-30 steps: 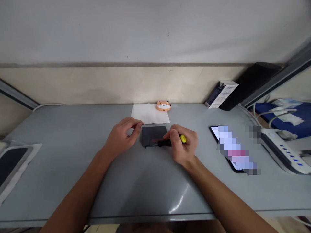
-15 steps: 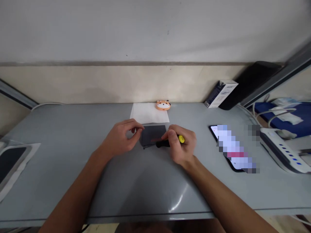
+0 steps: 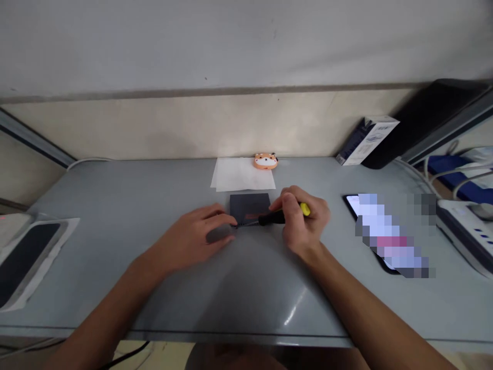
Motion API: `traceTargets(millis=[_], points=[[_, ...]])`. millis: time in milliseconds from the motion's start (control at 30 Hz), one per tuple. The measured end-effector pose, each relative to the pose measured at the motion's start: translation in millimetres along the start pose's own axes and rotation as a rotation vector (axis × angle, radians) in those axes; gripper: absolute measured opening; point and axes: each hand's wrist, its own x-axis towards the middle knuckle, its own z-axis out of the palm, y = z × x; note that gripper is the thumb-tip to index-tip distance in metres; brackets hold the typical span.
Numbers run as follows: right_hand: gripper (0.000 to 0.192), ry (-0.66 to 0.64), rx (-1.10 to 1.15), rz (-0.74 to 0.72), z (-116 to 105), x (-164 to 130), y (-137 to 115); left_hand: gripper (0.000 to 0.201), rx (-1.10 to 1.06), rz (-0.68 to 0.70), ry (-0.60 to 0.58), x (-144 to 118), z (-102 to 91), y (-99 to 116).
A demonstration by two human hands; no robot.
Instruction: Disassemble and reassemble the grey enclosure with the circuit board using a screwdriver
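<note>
A flat, dark grey rectangular case lies on the grey desk in front of me. My right hand is wrapped round a screwdriver with a black and yellow handle. Its thin shaft points left along the case's near edge, and the tip ends close to my left fingertips. At the case's near left corner, my left hand has its thumb and fingers apart, with nothing held. A fingertip is at that corner; whether it presses on the case I cannot tell.
Behind the case are white paper sheets and an orange animal-faced pouch. To the right lie a phone and a power strip. A carton leans by a black cylinder. Another dark-screened device lies left.
My left hand has gone from fingers curled together at the case's left side to fingers spread at its near corner. The screwdriver still lies along the near edge. The view has shifted slightly.
</note>
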Motion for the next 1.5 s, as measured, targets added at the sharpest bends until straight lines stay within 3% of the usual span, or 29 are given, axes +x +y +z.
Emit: traceTargets(millis=[300,567,800,967,1300,1500], points=[[0.038,-0.036,-0.003,-0.033,2,0,-2,0.019,0.068,0.019,0.043,-8,11.8,-13],[0.036,-0.052,0.004,-0.005,4,-2,-2,0.015,0.079,-0.017,-0.007,-10,8.5,-4],[0.037,-0.007,-0.011,0.006,1,-2,-1,0.015,0.082,-0.039,-0.004,-12,11.9,-4],[0.036,-0.046,0.018,0.000,2,-2,-1,0.014,0.082,-0.032,0.046,-15,15.8,-3],[0.035,0.172,0.159,0.306,4,8,3,0.025,0.052,-0.025,0.098,-3,5.3,7],[0.038,0.354,0.188,0.543,1,17,32,0.031,-0.010,-0.100,0.145,43,-15.9,-28]])
